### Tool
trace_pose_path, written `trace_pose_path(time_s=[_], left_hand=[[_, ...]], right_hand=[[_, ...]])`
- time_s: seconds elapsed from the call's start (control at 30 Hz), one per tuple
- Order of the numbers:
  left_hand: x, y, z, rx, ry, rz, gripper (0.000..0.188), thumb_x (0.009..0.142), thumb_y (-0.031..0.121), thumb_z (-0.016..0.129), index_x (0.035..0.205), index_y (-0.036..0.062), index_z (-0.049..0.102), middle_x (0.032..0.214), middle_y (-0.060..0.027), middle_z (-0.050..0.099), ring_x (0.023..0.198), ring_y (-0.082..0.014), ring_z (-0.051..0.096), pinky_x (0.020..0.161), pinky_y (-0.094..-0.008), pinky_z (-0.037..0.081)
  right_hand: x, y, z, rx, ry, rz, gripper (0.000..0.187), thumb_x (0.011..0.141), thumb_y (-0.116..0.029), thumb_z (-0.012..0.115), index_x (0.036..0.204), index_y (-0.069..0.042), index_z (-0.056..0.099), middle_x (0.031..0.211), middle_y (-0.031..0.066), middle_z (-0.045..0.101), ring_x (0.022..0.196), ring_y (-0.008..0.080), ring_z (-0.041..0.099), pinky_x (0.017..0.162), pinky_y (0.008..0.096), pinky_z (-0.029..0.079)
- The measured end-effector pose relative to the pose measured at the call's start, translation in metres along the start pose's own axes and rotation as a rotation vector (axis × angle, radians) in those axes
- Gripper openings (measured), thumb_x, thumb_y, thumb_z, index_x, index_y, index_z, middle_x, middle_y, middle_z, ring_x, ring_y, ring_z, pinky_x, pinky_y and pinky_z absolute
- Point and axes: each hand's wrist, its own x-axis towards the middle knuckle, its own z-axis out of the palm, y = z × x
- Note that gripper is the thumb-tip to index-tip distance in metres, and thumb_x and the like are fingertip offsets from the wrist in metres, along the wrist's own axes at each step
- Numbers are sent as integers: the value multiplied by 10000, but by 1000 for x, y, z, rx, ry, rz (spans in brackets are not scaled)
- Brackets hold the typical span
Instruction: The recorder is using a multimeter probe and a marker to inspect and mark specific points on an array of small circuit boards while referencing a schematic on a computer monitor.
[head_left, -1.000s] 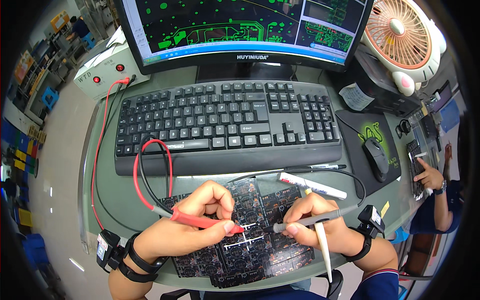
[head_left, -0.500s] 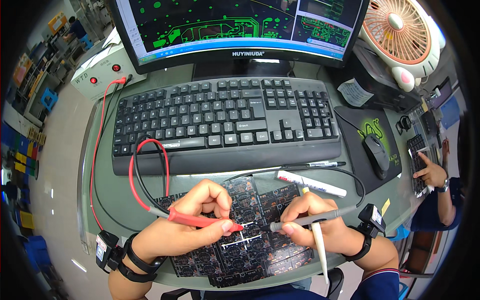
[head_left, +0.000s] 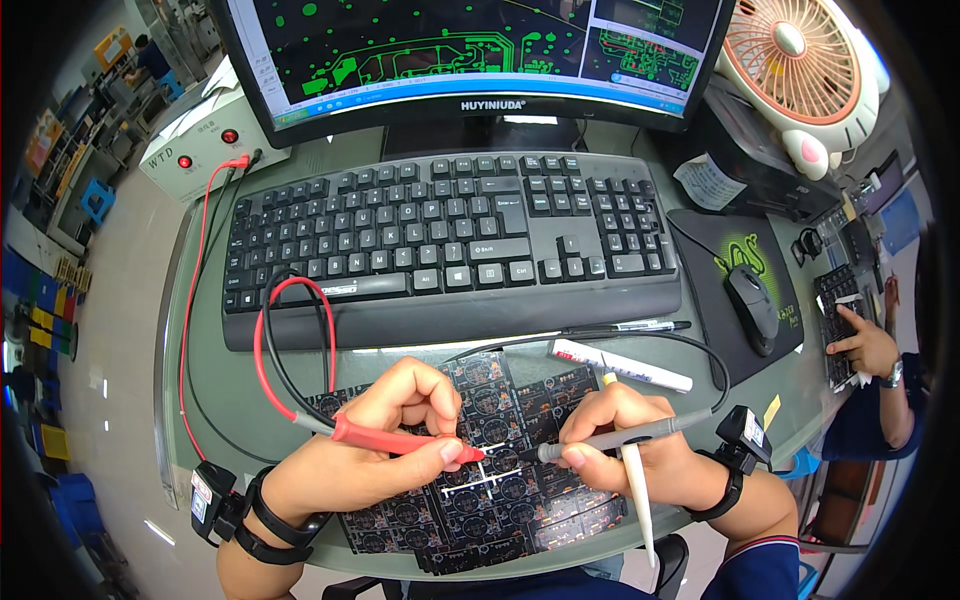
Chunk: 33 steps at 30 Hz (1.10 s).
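Greenish and glassy, the surface (head_left: 200, 400) carries all the things, and it stands in a workshop where coloured bins are seen far at the left rim. At the back stands a monitor (head_left: 470, 50) that shows green circuit drawings, and beside it on the right a small pink and white fan (head_left: 800, 70). Below the monitor lies a wide black keyboard (head_left: 450, 240). At its right is a dark mouse pad (head_left: 730, 260) with a black mouse (head_left: 752, 305) on it. At the back left is a white box (head_left: 205, 150) with 2 red buttons, and a red wire (head_left: 195, 300) goes from it toward the front. Near the front edge lies a black circuit board panel (head_left: 480, 500), partly under both hands. The left hand (head_left: 370, 450) is closed around a red probe (head_left: 400, 442), and its tip touches the panel near the middle. The right hand (head_left: 625, 440) grips a grey probe (head_left: 620, 437) in the same manner, and also a thin white stick (head_left: 638, 490) that points down toward the person. The 2 probe tips are just beside each other. A white marker (head_left: 620, 365) lies between the keyboard and the right hand. At the far right, another person's hand (head_left: 865, 345) rests on a second keyboard (head_left: 845, 320).
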Motion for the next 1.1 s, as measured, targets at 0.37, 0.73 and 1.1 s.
trace_pose_path(time_s=[0.37, 0.73, 1.1], left_hand=[[-5, 3, 0, 83, -21, -12, 246, 884, -6, 608, 1025, 50, 415, 1008, -67, 483, 893, -122, 602, 796, -286, 534], [-6, -1, 11, 135, 3, 84, 190, 894, 21, 555, 957, 73, 383, 951, -2, 442, 849, -65, 483, 816, -267, 469], [-3, -2, 6, 197, 0, 119, 195, 880, 19, 565, 938, 64, 385, 914, 1, 447, 856, -62, 495, 765, -243, 452]], right_hand=[[0, -6, -1, -31, -21, 62, 152, 859, -160, 708, 868, -63, 591, 787, 24, 635, 660, 95, 599, 583, 253, 485], [-5, -14, 1, 67, -8, 139, 155, 867, -163, 699, 868, -46, 598, 808, 21, 623, 712, 96, 591, 636, 255, 476], [2, -13, -2, -17, -52, 83, 120, 879, -136, 673, 898, -36, 611, 818, 32, 621, 731, 98, 582, 658, 264, 473]])
